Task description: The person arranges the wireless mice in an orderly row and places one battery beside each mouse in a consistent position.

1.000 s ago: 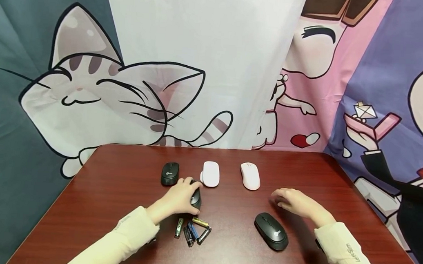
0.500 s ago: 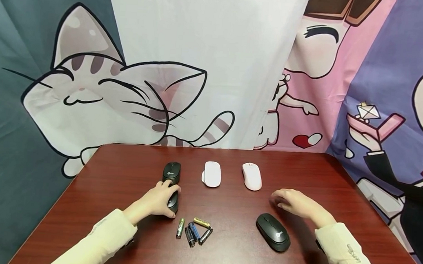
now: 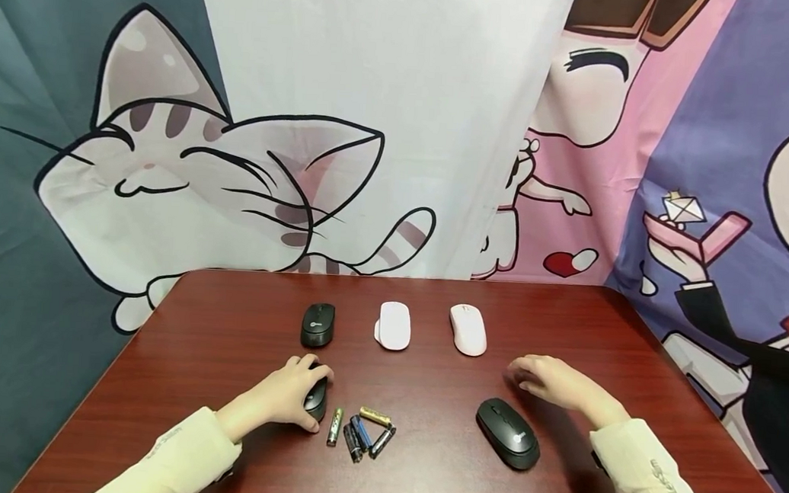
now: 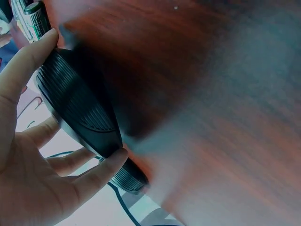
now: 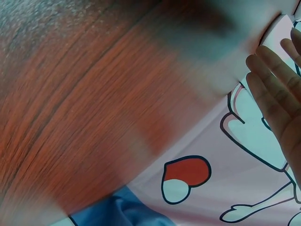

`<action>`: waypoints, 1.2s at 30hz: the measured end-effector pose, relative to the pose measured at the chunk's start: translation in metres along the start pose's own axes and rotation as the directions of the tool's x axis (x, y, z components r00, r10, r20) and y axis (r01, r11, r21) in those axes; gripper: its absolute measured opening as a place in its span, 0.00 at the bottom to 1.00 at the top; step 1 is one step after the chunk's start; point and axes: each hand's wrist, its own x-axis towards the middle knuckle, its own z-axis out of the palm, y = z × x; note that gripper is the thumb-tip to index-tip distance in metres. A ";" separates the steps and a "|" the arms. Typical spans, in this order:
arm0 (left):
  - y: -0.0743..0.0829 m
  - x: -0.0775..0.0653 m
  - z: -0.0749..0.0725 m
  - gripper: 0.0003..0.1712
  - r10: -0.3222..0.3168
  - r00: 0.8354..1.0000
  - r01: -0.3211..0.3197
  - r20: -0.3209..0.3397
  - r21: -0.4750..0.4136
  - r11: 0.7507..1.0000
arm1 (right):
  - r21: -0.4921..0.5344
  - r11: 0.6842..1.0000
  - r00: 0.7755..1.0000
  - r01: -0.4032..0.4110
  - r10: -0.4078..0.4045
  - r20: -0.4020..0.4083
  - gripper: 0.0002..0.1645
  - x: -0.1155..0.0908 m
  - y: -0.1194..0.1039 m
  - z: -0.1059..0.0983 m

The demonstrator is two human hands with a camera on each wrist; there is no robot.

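Observation:
In the head view my left hand (image 3: pixel 281 393) holds a black computer mouse (image 3: pixel 316 401), left of the loose batteries. The left wrist view shows the thumb and fingers gripping the ribbed sides of this mouse (image 4: pixel 77 96). My right hand (image 3: pixel 550 381) hovers or rests over the right part of the table, holding nothing, its fingers relaxed; which of the two I cannot tell. Fairly straight fingers (image 5: pixel 273 84) show in the right wrist view. Just below and left of that hand lies another black mouse (image 3: pixel 508 434).
Along the back stand a black mouse (image 3: pixel 318 325), a white mouse (image 3: pixel 394 327) with something round and white beneath its left side, and another white mouse (image 3: pixel 468 330). Several batteries (image 3: pixel 362 432) lie near the middle front of the brown table (image 3: pixel 419 477). A printed curtain (image 3: pixel 403 125) hangs behind.
My left hand has carried the black mouse leftward from behind the batteries, then slightly nearer to me, away from the black mouse at the back. The right hand has stayed almost still.

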 end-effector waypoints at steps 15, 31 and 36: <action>-0.012 0.005 -0.005 0.40 0.044 0.998 -0.040 0.041 -0.085 0.996 | 0.005 1.000 1.000 0.008 -0.008 -0.005 0.13 -0.003 0.001 0.002; 0.016 0.014 -0.014 0.31 0.011 1.000 -0.011 -0.005 -0.034 0.999 | -0.010 0.999 0.998 -0.048 0.048 -0.035 0.14 -0.011 0.004 0.002; 0.047 0.029 -0.014 0.25 0.140 0.985 -0.137 -0.099 0.028 0.990 | -0.057 0.988 0.988 -0.147 0.144 -0.059 0.18 -0.014 0.007 0.001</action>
